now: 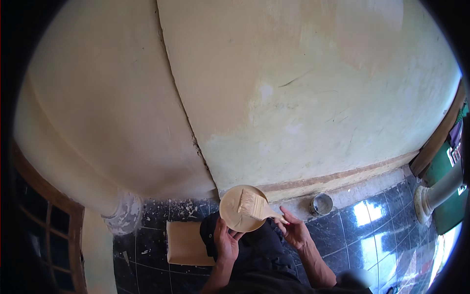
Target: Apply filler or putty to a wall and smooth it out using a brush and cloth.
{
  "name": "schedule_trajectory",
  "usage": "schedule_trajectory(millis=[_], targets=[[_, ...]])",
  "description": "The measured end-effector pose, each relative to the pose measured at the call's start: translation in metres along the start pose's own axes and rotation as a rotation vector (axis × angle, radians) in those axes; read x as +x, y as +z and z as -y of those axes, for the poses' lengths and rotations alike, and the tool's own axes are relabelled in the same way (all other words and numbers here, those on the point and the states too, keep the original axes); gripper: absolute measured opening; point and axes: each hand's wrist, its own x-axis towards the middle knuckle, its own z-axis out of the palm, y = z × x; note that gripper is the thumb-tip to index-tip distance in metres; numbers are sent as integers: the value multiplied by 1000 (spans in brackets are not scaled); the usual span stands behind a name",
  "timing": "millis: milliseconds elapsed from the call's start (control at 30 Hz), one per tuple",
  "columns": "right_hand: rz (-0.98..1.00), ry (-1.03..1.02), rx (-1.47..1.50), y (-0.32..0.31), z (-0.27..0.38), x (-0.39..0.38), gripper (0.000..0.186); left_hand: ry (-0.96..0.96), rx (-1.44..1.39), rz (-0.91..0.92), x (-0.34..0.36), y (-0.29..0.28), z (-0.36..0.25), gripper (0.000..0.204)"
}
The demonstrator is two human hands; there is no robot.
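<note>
In the head view, a shallow round bowl (240, 210) coated with cream-coloured paint sits in the middle of the lower part of the picture, and everything else is placed from it. The left hand (226, 241) grips the bowl from below, fingers curled up against its underside. A flat wooden-handled paintbrush (254, 204) lies across the bowl, its bristles loaded with the same cream paint; the right hand (295, 229), just right of the bowl, pinches the brush handle between thumb and fingers. Behind the bowl rises a cream plastered wall (293, 98) with a long crack. Further right of the bowl a small round metal tin (321, 204) stands on the dark glossy tiled floor (372, 230). Left of the bowl a tan rectangular board (183, 242) lies flat on the floor.
</note>
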Motion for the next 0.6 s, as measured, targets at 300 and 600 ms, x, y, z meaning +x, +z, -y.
schedule_trajectory(millis=[300, 600], targets=[[153, 141, 10, 15, -23, -19, 41, -10, -6, 13, -1, -11, -5, 41], [251, -424, -919, 79, 26, -23, 50, 15, -6, 46, -1, -13, -17, 41]])
